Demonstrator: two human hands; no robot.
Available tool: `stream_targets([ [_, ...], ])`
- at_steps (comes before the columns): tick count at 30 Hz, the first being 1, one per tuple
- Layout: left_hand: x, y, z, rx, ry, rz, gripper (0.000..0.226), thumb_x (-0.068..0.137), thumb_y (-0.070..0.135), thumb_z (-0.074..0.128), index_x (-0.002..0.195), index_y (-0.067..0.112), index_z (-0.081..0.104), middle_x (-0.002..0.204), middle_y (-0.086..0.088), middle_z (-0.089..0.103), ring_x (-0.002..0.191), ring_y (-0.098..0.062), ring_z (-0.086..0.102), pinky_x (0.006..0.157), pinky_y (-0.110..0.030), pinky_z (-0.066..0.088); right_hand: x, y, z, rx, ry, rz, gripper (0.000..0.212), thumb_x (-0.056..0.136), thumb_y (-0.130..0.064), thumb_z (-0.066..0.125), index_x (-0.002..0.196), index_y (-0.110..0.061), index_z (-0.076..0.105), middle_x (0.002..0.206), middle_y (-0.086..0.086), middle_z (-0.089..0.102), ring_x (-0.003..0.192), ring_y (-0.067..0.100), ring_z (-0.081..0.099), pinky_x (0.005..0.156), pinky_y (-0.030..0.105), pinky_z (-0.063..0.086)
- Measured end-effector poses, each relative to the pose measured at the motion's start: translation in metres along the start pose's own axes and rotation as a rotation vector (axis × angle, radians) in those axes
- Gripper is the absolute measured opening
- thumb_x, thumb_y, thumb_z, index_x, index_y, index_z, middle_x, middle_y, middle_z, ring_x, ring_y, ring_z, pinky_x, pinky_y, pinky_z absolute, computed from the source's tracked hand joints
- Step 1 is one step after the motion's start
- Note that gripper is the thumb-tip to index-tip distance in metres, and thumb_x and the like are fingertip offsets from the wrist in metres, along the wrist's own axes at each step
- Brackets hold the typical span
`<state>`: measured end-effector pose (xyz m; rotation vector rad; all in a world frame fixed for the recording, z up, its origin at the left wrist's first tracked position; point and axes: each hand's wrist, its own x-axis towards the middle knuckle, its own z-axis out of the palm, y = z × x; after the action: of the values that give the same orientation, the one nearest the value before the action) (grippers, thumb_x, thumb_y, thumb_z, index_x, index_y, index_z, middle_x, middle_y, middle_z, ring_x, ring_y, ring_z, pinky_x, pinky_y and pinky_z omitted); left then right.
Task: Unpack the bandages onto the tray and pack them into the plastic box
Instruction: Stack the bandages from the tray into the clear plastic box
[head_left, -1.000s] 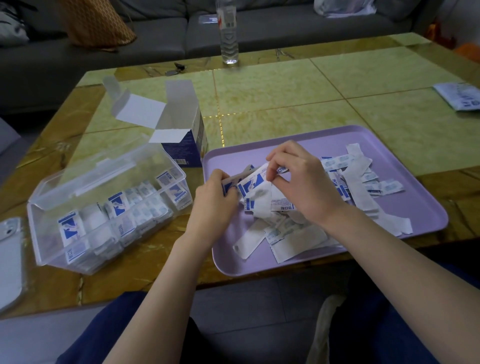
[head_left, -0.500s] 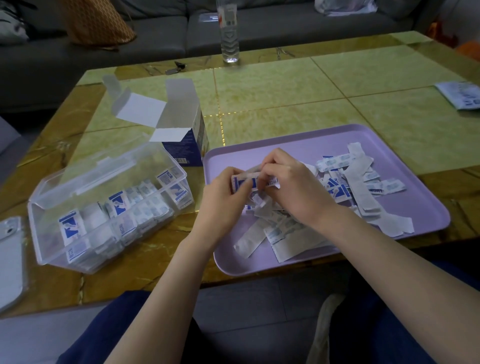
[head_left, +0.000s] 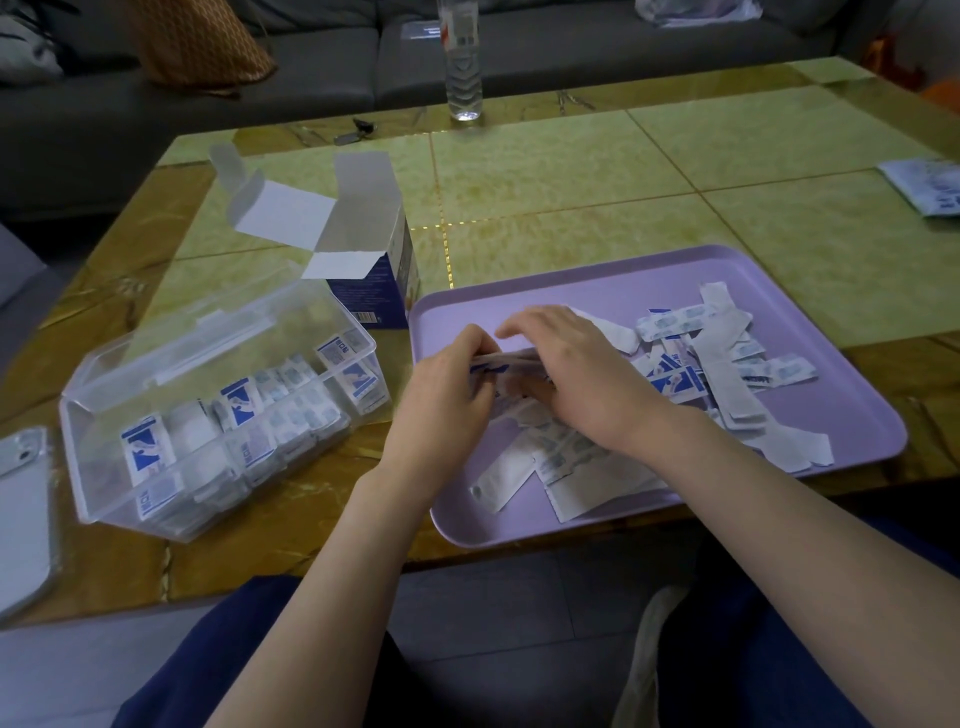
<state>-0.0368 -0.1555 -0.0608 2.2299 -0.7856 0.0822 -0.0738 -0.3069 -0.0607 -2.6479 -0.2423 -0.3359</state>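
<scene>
A lilac tray (head_left: 852, 447) lies on the table at the right, strewn with several loose wrapped bandages (head_left: 691, 374). Over its left part my left hand (head_left: 441, 405) and my right hand (head_left: 582, 374) both grip a small stack of bandages (head_left: 498, 364) between them, held edge-on. The right hand's fingers curl over the top of the stack and hide most of it. A clear plastic box (head_left: 104, 467) with its lid up stands at the left, holding rows of packed bandages (head_left: 239, 421).
An opened blue-and-white carton (head_left: 379, 280) stands between box and tray. A phone (head_left: 21, 514) lies at the far left edge. A water bottle (head_left: 462, 67) stands at the table's far side, a leaflet (head_left: 930, 187) at the far right. A sofa lies beyond.
Both hands gathered loose bandages into a flat stack and turned it edge-on, moving slightly up the tray. My right hand now lies over the stack's top.
</scene>
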Motion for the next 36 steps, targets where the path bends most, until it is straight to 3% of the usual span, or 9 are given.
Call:
stream_targets([
  [3, 0.000, -0.004, 0.003, 0.058, 0.003, 0.042, 0.015, 0.085, 0.004, 0.056, 0.095, 0.015, 0.050, 0.085, -0.002, 0.062, 0.077, -0.022, 0.057, 0.067, -0.044, 0.048, -0.002, -0.003, -0.002, -0.028, -0.120, 0.073, 0.028, 0.089, -0.006, 0.053, 0.115, -0.015, 0.050, 0.108, 0.006, 0.059, 0.101, 0.027, 0.053, 0.084, 0.040, 0.043],
  [8, -0.002, -0.006, 0.005, 0.132, -0.095, -0.004, 0.025, 0.085, 0.012, 0.059, 0.106, 0.018, 0.047, 0.097, -0.004, 0.066, 0.081, -0.022, 0.060, 0.069, -0.041, 0.050, -0.003, -0.008, -0.007, -0.059, -0.251, 0.170, 0.019, 0.092, -0.005, 0.040, 0.106, -0.017, 0.040, 0.103, 0.008, 0.057, 0.084, 0.030, 0.055, 0.065, 0.036, 0.039],
  [13, -0.003, -0.006, 0.006, 0.132, -0.121, -0.056, 0.035, 0.083, 0.011, 0.063, 0.110, 0.019, 0.043, 0.102, -0.006, 0.067, 0.081, -0.024, 0.064, 0.066, -0.042, 0.055, 0.000, -0.007, -0.011, 0.007, -0.121, 0.168, 0.011, 0.093, -0.013, 0.047, 0.099, -0.016, 0.056, 0.093, 0.000, 0.062, 0.085, 0.023, 0.057, 0.070, 0.035, 0.044],
  [17, -0.002, -0.008, 0.001, 0.117, -0.071, -0.139, 0.025, 0.085, 0.011, 0.063, 0.104, 0.017, 0.047, 0.094, -0.002, 0.065, 0.082, -0.024, 0.063, 0.067, -0.043, 0.054, 0.004, 0.001, -0.017, 0.061, 0.001, 0.141, 0.007, 0.088, -0.013, 0.059, 0.092, -0.017, 0.064, 0.099, -0.004, 0.059, 0.087, 0.016, 0.056, 0.076, 0.034, 0.045],
  [23, -0.002, -0.006, 0.003, 0.112, 0.001, -0.095, 0.014, 0.087, 0.008, 0.059, 0.088, 0.022, 0.058, 0.086, 0.005, 0.065, 0.075, -0.015, 0.057, 0.064, -0.038, 0.053, 0.000, 0.003, -0.019, -0.052, -0.127, 0.119, 0.012, 0.089, -0.016, 0.057, 0.097, -0.020, 0.065, 0.112, -0.007, 0.056, 0.096, 0.014, 0.055, 0.076, 0.031, 0.043],
  [28, -0.001, -0.007, 0.003, 0.095, 0.072, -0.065, 0.012, 0.087, 0.009, 0.061, 0.086, 0.021, 0.060, 0.085, 0.005, 0.065, 0.073, -0.014, 0.056, 0.062, -0.039, 0.052, -0.001, 0.000, -0.021, -0.132, -0.129, 0.121, 0.013, 0.089, -0.016, 0.055, 0.097, -0.021, 0.064, 0.100, -0.003, 0.063, 0.093, 0.023, 0.058, 0.074, 0.036, 0.047],
  [31, -0.001, -0.006, 0.002, 0.056, 0.113, -0.055, 0.006, 0.088, 0.012, 0.062, 0.086, 0.018, 0.060, 0.081, 0.008, 0.062, 0.065, -0.005, 0.053, 0.057, -0.028, 0.049, -0.001, -0.001, -0.020, -0.176, -0.140, 0.125, 0.016, 0.089, -0.014, 0.054, 0.098, -0.022, 0.065, 0.099, -0.001, 0.064, 0.092, 0.024, 0.058, 0.074, 0.038, 0.048],
  [36, -0.001, -0.001, 0.005, -0.005, 0.023, -0.092, 0.012, 0.097, 0.022, 0.046, 0.091, 0.017, 0.055, 0.085, 0.004, 0.060, 0.074, -0.010, 0.056, 0.061, -0.021, 0.044, 0.001, -0.002, -0.014, -0.150, -0.106, 0.147, 0.016, 0.088, -0.007, 0.051, 0.099, -0.017, 0.058, 0.099, 0.003, 0.064, 0.089, 0.026, 0.058, 0.074, 0.039, 0.047],
])
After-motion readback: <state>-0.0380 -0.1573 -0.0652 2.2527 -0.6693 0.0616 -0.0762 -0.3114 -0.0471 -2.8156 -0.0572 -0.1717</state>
